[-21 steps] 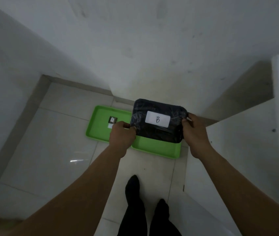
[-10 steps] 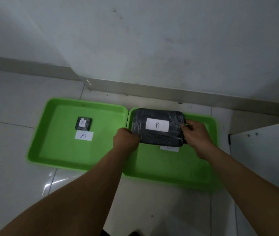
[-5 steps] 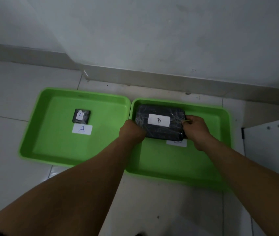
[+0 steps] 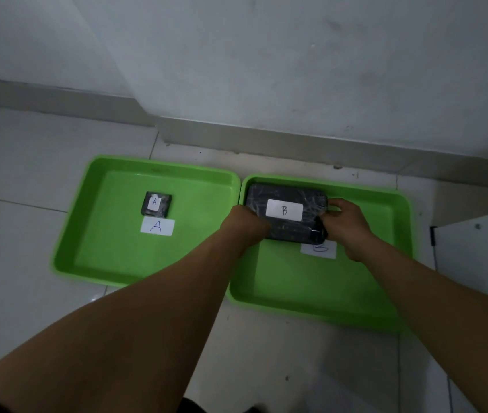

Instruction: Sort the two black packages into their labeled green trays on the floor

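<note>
Left hand (image 4: 244, 226) and right hand (image 4: 345, 223) fingers clamp B package (image 4: 286, 216) ends, inside right tray (image 4: 397, 222).

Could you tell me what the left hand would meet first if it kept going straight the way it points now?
The left hand already grips the near-left end of the black B package. Past that, probably the far rim of the right green tray, though depth is unclear.
</note>
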